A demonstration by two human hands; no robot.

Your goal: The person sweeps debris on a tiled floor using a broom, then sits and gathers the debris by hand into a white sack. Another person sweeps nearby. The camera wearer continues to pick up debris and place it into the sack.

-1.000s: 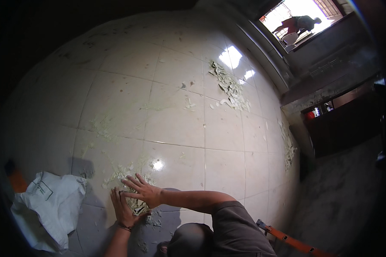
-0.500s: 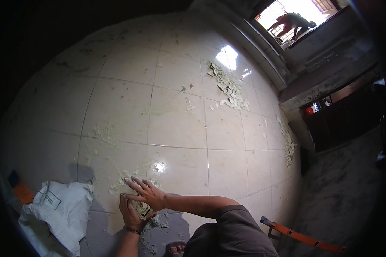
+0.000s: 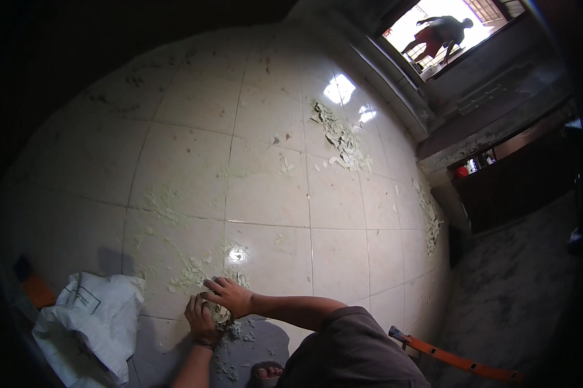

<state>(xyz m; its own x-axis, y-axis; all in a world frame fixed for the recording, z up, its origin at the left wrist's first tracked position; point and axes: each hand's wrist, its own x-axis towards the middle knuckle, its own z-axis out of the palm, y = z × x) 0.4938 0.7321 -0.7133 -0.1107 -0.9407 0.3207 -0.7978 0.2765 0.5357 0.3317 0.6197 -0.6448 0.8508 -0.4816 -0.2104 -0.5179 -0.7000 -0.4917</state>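
Both hands are down on the tiled floor [image 3: 265, 187] at the near edge, cupped round a small heap of pale green flakes [image 3: 219, 315]. The left hand [image 3: 201, 320] lies on the left side of the heap with its fingers curled against it; the right hand [image 3: 230, 295] reaches across from the right, its fingers spread and bent over the top. Each grip is loosely closed on the flakes, though how much either one really holds cannot be told. More loose flakes [image 3: 236, 333] lie just near of the heap. A crumpled white sack [image 3: 91, 323] lies just left of the hands, with an orange thing [image 3: 38, 290] poking out beyond it. Farther off, a long streak of the same debris [image 3: 340, 137] lies near the far wall. An orange bar [image 3: 456, 361] lies at the near right. In the bright doorway at the far right stands another person [image 3: 440, 33].
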